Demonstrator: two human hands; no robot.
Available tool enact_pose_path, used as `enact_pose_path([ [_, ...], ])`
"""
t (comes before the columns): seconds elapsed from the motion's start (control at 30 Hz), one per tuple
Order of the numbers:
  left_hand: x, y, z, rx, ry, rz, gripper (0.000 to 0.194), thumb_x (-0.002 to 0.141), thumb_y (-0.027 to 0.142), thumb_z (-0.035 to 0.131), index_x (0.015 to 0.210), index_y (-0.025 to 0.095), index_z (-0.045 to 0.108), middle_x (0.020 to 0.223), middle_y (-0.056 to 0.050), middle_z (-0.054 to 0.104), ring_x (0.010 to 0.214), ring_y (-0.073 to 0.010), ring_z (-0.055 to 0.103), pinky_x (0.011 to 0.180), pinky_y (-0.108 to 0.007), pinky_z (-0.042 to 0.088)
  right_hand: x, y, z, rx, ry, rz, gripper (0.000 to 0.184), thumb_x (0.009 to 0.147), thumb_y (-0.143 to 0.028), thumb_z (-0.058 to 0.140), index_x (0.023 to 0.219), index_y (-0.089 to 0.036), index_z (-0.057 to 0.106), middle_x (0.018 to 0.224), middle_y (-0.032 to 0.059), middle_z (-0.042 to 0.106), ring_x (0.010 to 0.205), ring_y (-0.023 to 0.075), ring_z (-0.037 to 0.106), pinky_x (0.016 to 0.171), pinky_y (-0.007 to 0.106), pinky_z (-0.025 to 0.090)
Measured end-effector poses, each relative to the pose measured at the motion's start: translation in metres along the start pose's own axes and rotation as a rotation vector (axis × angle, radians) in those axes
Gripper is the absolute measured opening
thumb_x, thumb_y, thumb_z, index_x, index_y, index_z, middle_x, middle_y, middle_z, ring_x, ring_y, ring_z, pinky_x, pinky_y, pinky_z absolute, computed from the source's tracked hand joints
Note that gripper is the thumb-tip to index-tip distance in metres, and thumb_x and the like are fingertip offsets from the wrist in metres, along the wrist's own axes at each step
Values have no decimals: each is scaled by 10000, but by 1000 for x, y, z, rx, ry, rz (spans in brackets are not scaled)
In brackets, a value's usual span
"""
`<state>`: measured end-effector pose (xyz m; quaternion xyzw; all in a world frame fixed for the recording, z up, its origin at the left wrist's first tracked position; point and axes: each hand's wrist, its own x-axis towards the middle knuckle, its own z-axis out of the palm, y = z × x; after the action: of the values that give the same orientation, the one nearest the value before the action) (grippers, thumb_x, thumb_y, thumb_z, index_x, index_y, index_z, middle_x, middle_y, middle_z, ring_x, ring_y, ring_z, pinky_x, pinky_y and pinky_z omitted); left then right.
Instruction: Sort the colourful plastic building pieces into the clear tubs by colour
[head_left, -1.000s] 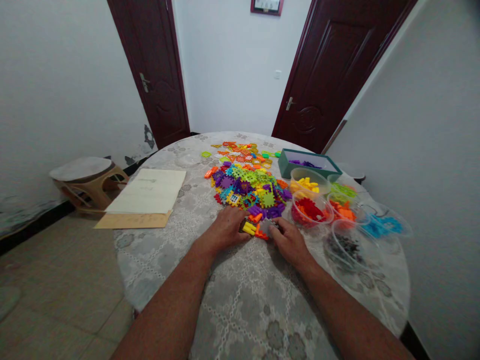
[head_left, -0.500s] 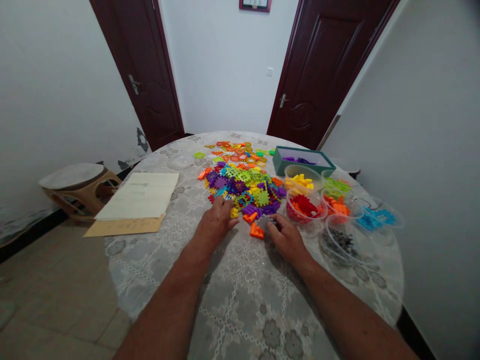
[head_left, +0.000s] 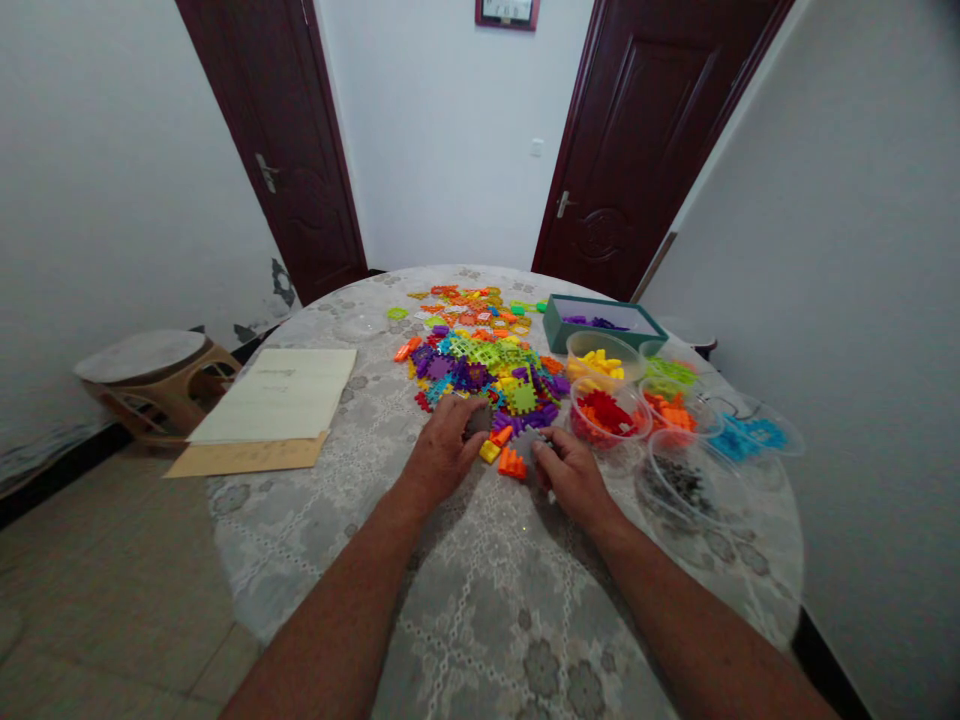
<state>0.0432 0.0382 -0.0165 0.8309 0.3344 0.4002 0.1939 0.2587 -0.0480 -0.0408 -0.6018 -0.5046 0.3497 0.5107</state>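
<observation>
My left hand (head_left: 445, 448) is closed on a dark grey toothed building piece (head_left: 478, 420) at the near edge of a heap of colourful plastic building pieces (head_left: 480, 370). My right hand (head_left: 574, 472) pinches a grey gear-edged building piece (head_left: 527, 446) between thumb and fingers, just right of the other hand. Between the hands lie an orange block (head_left: 512, 463) and a small yellow block (head_left: 490, 452). Purple blocks (head_left: 525, 419) border the heap just beyond. The fingertips of both hands are partly hidden.
Clear tubs on the right hold sorted pieces: yellow (head_left: 600, 364), red (head_left: 606, 415), orange (head_left: 671, 411), green (head_left: 670, 371), blue (head_left: 750, 437) and grey (head_left: 682, 480). A green box (head_left: 559, 333) stands behind them. Paper sheets (head_left: 274, 395) lie at the left. More flat pieces (head_left: 469, 303) are scattered farther back.
My left hand has moved slightly right and nearer, and a dark grey piece now shows in its fingers. The yellow block sits closer to the orange ones. My right hand stays nearly in place.
</observation>
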Motion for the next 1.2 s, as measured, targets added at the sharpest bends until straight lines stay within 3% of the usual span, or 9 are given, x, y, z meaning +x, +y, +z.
enact_pose_path([
  [0.13, 0, 4, 8, -217, -76, -128, 347, 935, 215, 672, 1280, 248, 667, 1101, -47, 725, 936, -189, 686, 859, -342, 582, -1, -2, 5, 221, -59, 85, 294, 924, -466, 630, 1060, -206, 638, 549, -65, 576, 447, 129, 485, 452, 235, 375],
  [0.23, -1, 8, 14, -323, -153, -163, 361, 938, 222, 645, 1296, 243, 682, 1113, -56, 759, 964, -200, 714, 879, -354, 593, -2, -7, 6, 261, -87, 79, 315, 918, -454, 643, 1087, -190, 665, 567, -51, 598, 462, 126, 511, 464, 234, 420],
  [0.43, 0, 10, 11, -330, -269, -134, 417, 990, 269, 543, 1387, 238, 668, 1335, -75, 738, 1206, -242, 698, 1074, -421, 550, -1, -13, 6, 207, -121, 72, 298, 875, -409, 684, 1076, -190, 704, 623, -36, 628, 472, 118, 524, 451, 227, 415],
  [0.6, 3, 9, 7, -315, -299, -100, 424, 1024, 373, 523, 1411, 264, 657, 1397, -68, 715, 1232, -249, 700, 1046, -413, 581, 2, -30, -6, 29, -61, -38, 181, 881, -305, 641, 1026, -210, 693, 745, -26, 663, 605, 125, 561, 559, 231, 437],
  [0.73, 3, 12, 5, -219, -233, -142, 388, 1017, 423, 553, 1336, 247, 684, 1183, -65, 801, 1032, -232, 768, 905, -378, 628, -11, -67, -43, -351, 40, -226, 181, 901, -276, 620, 1046, -219, 712, 866, 5, 696, 749, 155, 605, 684, 262, 450],
  [0.87, 4, 6, 1, 60, -56, -116, 308, 1010, 372, 526, 1178, 213, 730, 1128, -83, 805, 992, -241, 762, 929, -390, 601, -29, -93, -101, -698, 290, -285, 216, 921, -300, 583, 1057, -203, 720, 945, 61, 730, 814, 193, 628, 748, 298, 453],
  [1.03, 6, -6, -5, 241, 5, -107, 271, 987, 259, 499, 1127, 188, 719, 1127, -111, 789, 1010, -257, 740, 959, -407, 575, -44, -68, -161, -996, 465, -110, 292, 902, -341, 564, 1111, -204, 715, 921, 76, 736, 770, 223, 652, 713, 325, 454],
  [1.13, 4, -8, -4, 252, -54, -77, 264, 962, 224, 530, 1155, 179, 704, 1119, -116, 775, 1027, -259, 721, 959, -411, 566, -49, -46, -178, -1079, 477, -37, 352, 929, -366, 538, 1187, -188, 699, 904, 86, 739, 772, 250, 667, 720, 356, 478],
  [1.2, 1, -8, -1, 254, -123, -21, 276, 955, 217, 552, 1188, 180, 694, 1126, -116, 763, 1039, -260, 704, 959, -416, 559, -50, -40, -178, -1145, 520, -125, 372, 943, -369, 522, 1193, -152, 692, 1002, 143, 743, 908, 300, 681, 827, 419, 507],
])
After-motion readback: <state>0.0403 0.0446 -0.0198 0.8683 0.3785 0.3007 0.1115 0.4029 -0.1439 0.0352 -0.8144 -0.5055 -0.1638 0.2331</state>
